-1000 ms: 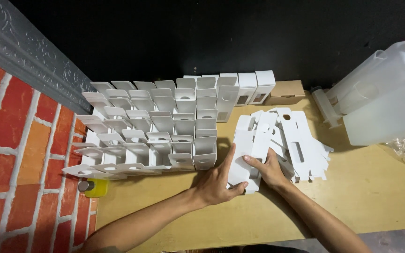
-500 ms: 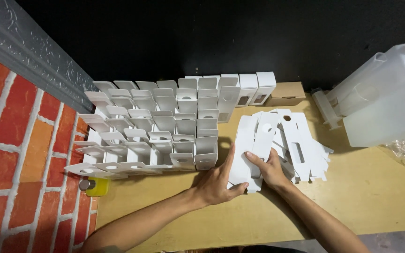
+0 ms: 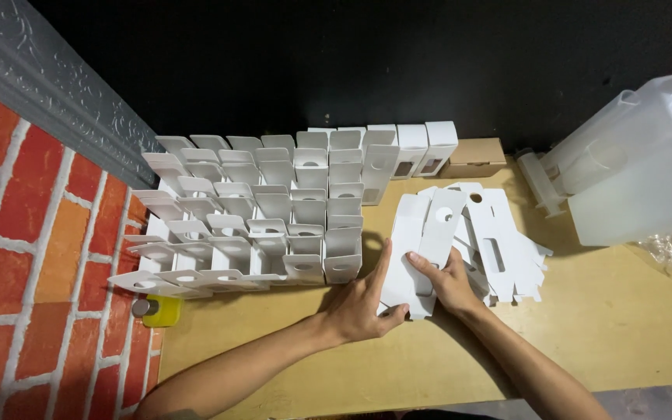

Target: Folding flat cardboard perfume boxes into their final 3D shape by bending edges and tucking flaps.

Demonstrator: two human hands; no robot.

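We find both hands on one flat white carton blank — unfolded die-cut card with a round hole near its far end, tabs along its edges and fold lines running lengthwise; its long axis runs away from us, leaning slightly right, hole end pointing toward the black back wall. It lies on the wooden table, at the near left edge of a loose pile of like blanks and just right of the rows of folded white boxes. Our left hand clamps the blank's near left edge, thumb at the near corner and fingers straight up its side; our right hand rests on top, fingers pressed flat, not closed round it.
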